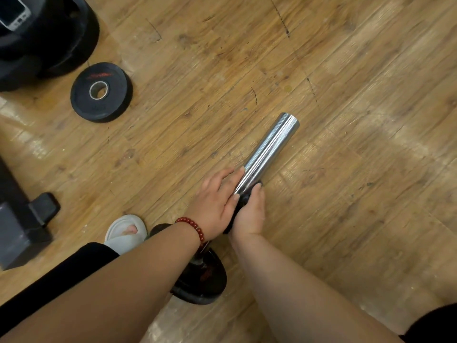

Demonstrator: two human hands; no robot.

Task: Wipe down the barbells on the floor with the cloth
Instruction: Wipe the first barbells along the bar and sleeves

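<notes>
Head view: gripping cloth point(243, 203) round barbell sleeve point(269, 149) with right hand point(249, 215), bracing sleeve with flat-fingered left hand point(214, 203). Wrap cloth fully, stroke to free end, roll bar between passes.

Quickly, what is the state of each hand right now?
Left hand: open, straight fingers resting on the barbell sleeve.
Right hand: closed, gripping the dark cloth against the sleeve.
</notes>
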